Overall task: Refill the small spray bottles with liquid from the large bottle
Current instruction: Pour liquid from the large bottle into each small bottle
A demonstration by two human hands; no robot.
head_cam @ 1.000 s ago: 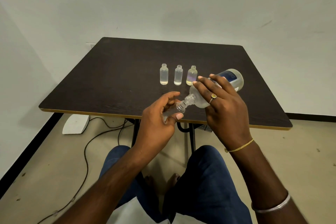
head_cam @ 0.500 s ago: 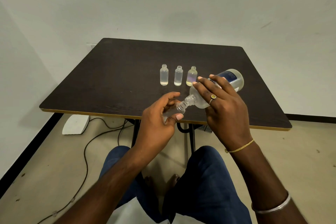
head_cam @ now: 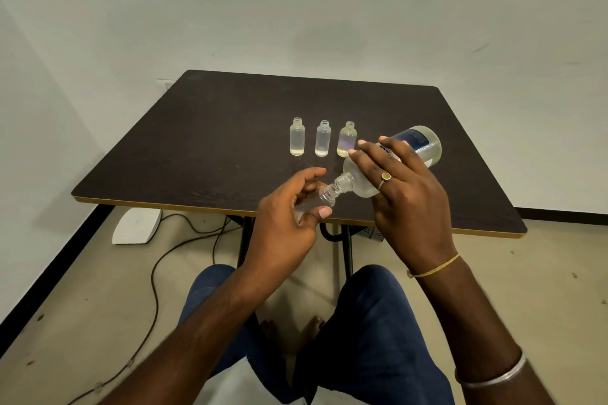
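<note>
My right hand (head_cam: 404, 197) grips the large clear bottle (head_cam: 424, 143) with a blue label, tipped so its open neck points down and left. That neck meets the mouth of a small clear bottle (head_cam: 320, 199), which my left hand (head_cam: 286, 227) holds tilted above the table's front edge. Most of the small bottle is hidden by my fingers. Three more small uncapped bottles stand upright in a row on the dark table (head_cam: 197, 148): a left one (head_cam: 297, 141), a middle one (head_cam: 323, 143) and a right one (head_cam: 346, 144) with a yellowish tint.
The table's front edge has a yellow trim (head_cam: 158, 205). Below it are black table legs (head_cam: 345, 250), a white object (head_cam: 136, 226) on the floor at left and a black cable (head_cam: 154, 289). White walls close in behind and on the left.
Almost nothing differs. Both hands keep the large bottle's neck against the small bottle's mouth in the same tilted pose.
</note>
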